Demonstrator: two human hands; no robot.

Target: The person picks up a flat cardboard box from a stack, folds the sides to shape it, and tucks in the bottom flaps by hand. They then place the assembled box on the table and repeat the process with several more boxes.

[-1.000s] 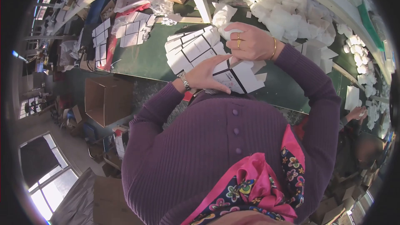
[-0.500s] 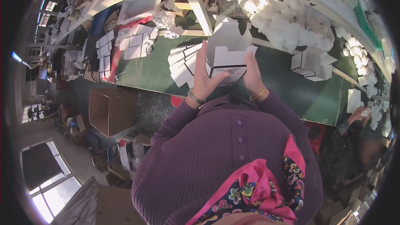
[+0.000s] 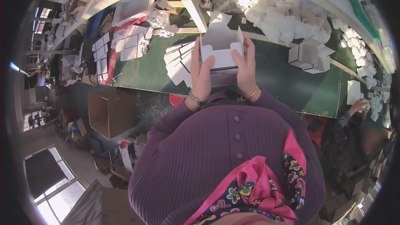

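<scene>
Around the white box (image 3: 221, 60), both hands (image 3: 201, 73) curl partly open, gripping its sides.

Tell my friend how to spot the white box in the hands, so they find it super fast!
Find the long green table, then look at its near edge, in the middle. The white box is there between the left hand and right hand, flaps up. The flat cartons to its left and open boxes to its right aren't held.
</scene>
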